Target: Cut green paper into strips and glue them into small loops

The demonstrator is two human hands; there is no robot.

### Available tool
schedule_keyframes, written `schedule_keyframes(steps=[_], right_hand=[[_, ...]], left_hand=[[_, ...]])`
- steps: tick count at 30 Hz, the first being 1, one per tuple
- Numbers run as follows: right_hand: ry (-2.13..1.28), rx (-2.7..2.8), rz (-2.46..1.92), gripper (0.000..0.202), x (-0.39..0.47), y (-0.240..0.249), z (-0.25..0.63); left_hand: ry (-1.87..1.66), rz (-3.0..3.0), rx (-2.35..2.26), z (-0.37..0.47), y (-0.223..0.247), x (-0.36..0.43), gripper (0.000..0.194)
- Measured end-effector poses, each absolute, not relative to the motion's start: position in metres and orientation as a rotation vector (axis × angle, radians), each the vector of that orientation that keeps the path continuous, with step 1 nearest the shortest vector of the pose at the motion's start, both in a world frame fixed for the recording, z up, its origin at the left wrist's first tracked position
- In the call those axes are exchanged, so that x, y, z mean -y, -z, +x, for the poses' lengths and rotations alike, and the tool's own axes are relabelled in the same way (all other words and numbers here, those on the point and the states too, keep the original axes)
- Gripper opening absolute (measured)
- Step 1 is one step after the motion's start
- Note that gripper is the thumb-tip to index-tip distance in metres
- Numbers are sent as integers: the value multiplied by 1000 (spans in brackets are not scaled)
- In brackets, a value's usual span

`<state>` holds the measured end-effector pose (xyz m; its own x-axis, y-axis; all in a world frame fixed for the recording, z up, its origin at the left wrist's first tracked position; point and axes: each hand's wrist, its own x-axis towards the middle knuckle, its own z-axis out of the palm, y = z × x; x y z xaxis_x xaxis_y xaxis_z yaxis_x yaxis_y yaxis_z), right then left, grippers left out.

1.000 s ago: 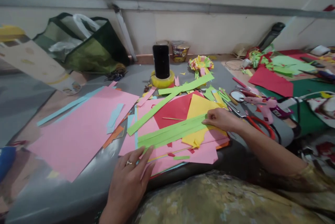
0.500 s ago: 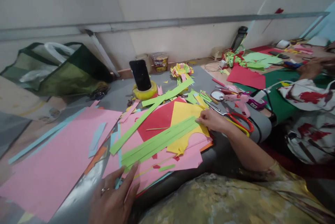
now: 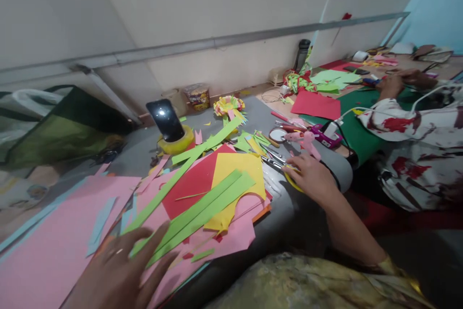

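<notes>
Two long green paper strips [image 3: 206, 212] lie side by side over pink, red and yellow paper [image 3: 240, 169]. My left hand [image 3: 126, 265], a ring on one finger, rests with fingers spread over the lower left ends of the strips. At the right, my right hand [image 3: 311, 176] is closed round the handles of yellow-handled scissors [image 3: 273, 163], whose blades point left toward the yellow sheet. Another long green strip [image 3: 170, 183] slants across the red paper [image 3: 191, 183]. Green scraps [image 3: 246, 140] lie behind the scissors.
A phone [image 3: 165, 120] leans on a yellow tape roll [image 3: 177, 141]. Behind are a paper flower [image 3: 229, 105] and a cup [image 3: 197, 97]. A pink glue gun [image 3: 306, 141] lies at the right, near another person's sleeve [image 3: 398, 118]. Large pink sheets [image 3: 47, 246] lie at the left.
My right hand has let go of the strips' right end and moved right onto the scissors. My left hand stays on the strips, which now fan slightly apart. The view has turned right.
</notes>
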<state>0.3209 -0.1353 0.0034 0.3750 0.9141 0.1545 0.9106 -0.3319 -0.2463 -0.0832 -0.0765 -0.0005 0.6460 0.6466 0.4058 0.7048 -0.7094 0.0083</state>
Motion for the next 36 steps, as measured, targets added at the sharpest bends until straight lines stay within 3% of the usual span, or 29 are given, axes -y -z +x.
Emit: schedule_keyframes(steps=[5,9,16,22,36], right_hand=[[51,1712,-2491,10,121,-1,307],[113,1687,-2429,12,127,5,314],[61,1461,-2259,14,158,8,322],[-339,1687,-1814,12,161,12,304],[-401,1681,-1845,15,159,15,307]], left_hand=[[238,-2794,1131,19,-14,60,40],[36,-2812,1252,49,-12,50,31],[315,-2924,1201,43,0,46,20],[450,-3112,1225,41,4,41,28],[595,-3177,1288,36,10,40,27]])
